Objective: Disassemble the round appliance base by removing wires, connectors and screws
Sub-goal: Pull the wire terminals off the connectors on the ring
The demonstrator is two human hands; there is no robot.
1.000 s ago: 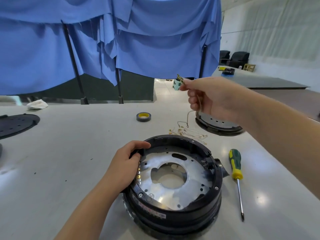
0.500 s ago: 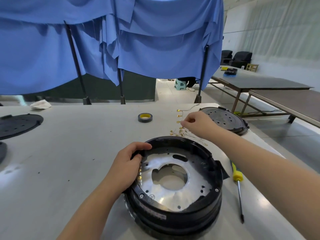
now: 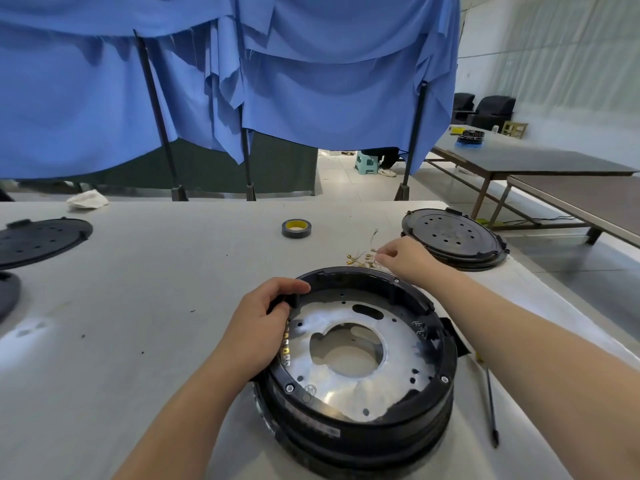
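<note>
Now my right hand (image 3: 403, 259) has come down from mid-air to the wire pile (image 3: 362, 259) beyond the base (image 3: 360, 362); grip indiscernible. My left hand (image 3: 258, 329) still clamps the base's left rim. Screws remain.

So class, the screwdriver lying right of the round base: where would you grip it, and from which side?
Probably its shaft, from above: it lies flat on the table, tip toward the camera. The right forearm hides most of the handle, so once that arm clears, take the handle instead.

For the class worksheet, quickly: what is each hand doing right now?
Left hand: grips the rim of the round base.
Right hand: fingers at the loose wires; hold cannot be told.
</note>
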